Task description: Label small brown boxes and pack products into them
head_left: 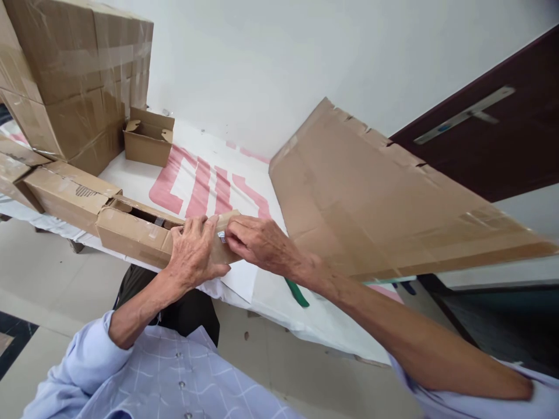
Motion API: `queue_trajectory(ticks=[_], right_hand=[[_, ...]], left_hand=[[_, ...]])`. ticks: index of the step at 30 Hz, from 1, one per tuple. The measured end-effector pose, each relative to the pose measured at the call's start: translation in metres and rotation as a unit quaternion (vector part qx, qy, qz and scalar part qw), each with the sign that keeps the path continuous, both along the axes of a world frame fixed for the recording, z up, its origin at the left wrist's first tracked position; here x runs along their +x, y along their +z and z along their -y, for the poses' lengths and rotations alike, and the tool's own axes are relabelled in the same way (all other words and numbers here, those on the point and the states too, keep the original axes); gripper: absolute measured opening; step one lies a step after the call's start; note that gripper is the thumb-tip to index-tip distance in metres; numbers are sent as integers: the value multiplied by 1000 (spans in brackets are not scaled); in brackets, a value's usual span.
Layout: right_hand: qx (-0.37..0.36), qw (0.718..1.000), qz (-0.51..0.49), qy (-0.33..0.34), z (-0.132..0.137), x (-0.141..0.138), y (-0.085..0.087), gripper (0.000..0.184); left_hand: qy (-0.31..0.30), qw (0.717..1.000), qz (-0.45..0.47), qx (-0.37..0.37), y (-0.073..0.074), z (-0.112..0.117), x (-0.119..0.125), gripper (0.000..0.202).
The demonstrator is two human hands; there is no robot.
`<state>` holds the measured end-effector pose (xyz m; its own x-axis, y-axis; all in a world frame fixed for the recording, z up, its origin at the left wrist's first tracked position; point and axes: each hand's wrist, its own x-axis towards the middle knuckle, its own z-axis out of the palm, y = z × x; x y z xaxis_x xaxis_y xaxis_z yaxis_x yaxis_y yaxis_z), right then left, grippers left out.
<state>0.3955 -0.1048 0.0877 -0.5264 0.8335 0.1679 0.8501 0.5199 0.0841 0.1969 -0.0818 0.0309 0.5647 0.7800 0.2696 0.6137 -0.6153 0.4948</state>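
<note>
Left hand clasping narrow cardboard carton; right hand closed at its label.
Left hand (192,250): fingers over the top, thumb along the near side of the narrow cardboard carton (135,237). Right hand (257,241): fingers bunched against the small white label (221,237); anything pinched inside is hidden. Carton location: near edge of the cloth-covered table (262,294). Near the right forearm: curved green object (297,293). Beyond: small open box (148,142), left; large cardboard panel (349,198), right.
</note>
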Motion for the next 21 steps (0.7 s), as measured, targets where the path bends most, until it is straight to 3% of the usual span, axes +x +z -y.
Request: queue_trajectory(ticks=[4, 8, 11, 13, 16, 21], right_hand=[[-41, 993, -112, -20, 1, 1, 9, 23], [-61, 963, -251, -75, 7, 1, 25, 18], [-29, 934, -335, -125, 17, 13, 35, 17], [15, 908, -382, -170, 28, 31, 30, 18], [71, 865, -430, -249, 49, 66, -2, 22], [62, 828, -393, -394, 78, 112, -101, 20]], left_hand=[[-8, 1000, 6, 2, 0, 0, 0, 93], [1, 1000, 9, 2, -1, -2, -1, 97], [-1, 1000, 20, 3, -2, -6, -4, 101], [-9, 999, 30, 8, -3, -9, -7, 101], [-19, 998, 55, 32, -6, -15, -12, 104], [-37, 993, 83, 80, -6, -27, -14, 101]])
